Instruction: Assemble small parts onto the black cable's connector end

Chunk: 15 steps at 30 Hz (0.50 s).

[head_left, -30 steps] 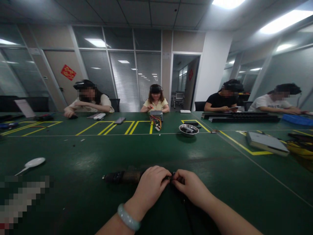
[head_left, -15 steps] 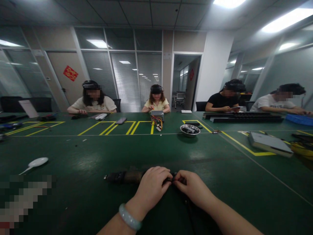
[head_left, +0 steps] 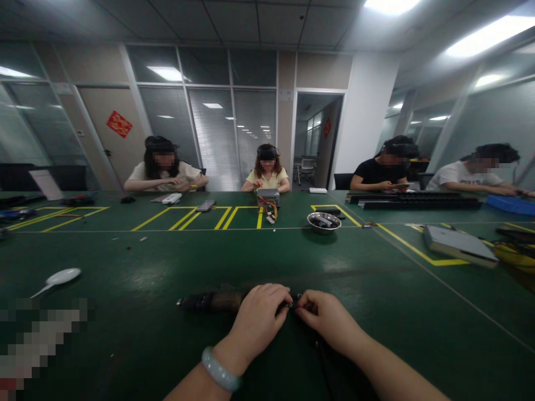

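Observation:
A dark cylindrical tool [head_left: 223,302] with a brownish middle and a small metal tip at its left end lies on the green table. My left hand [head_left: 259,314], with a pale bracelet at the wrist, wraps over the tool's right part, fingers closed. Just to the right, my right hand [head_left: 324,317] pinches with thumb and fingertips at a small dark piece by the tool's right end. What this piece is, I cannot make out. A black cable [head_left: 324,362] runs from beneath my right hand toward the near edge.
A white spoon-shaped object [head_left: 62,276] lies at left. Ahead are a metal bowl [head_left: 325,229] of dark parts and a grey box [head_left: 267,193] with coloured wires. A flat silver case [head_left: 460,245] lies at right. Several people sit across the table.
My fingertips have shifted slightly at the tool's right end, where a small shiny spot now shows. Across the table, the person at left has moved their arms rightward.

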### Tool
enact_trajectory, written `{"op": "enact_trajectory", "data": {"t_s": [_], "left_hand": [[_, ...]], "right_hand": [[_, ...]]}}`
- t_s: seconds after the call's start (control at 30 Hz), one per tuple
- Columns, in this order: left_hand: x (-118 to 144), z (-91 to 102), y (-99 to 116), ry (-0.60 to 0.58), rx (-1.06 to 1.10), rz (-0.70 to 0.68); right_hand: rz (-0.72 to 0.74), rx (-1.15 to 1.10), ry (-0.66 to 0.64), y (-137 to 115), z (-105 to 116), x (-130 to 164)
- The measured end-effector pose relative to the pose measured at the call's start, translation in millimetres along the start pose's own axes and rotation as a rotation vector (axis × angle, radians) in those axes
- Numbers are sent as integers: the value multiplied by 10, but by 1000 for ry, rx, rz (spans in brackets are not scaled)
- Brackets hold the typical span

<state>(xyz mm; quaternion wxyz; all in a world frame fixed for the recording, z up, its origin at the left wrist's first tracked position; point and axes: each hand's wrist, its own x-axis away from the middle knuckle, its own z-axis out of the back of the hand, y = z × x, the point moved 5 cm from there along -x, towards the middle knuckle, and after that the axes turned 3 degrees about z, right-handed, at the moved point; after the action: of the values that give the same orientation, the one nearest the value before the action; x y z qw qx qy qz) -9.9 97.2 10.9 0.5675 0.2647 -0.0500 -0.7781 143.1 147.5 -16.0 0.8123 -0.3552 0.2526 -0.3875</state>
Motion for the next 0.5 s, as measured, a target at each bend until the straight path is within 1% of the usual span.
{"op": "enact_trajectory", "data": {"t_s": [0.3, 0.5], "left_hand": [[5, 2, -8, 19, -13, 61], [12, 39, 26, 5, -19, 32]], "right_hand": [[-6, -9, -16, 22, -15, 0], [3, -8, -20, 1, -11, 0]]}}
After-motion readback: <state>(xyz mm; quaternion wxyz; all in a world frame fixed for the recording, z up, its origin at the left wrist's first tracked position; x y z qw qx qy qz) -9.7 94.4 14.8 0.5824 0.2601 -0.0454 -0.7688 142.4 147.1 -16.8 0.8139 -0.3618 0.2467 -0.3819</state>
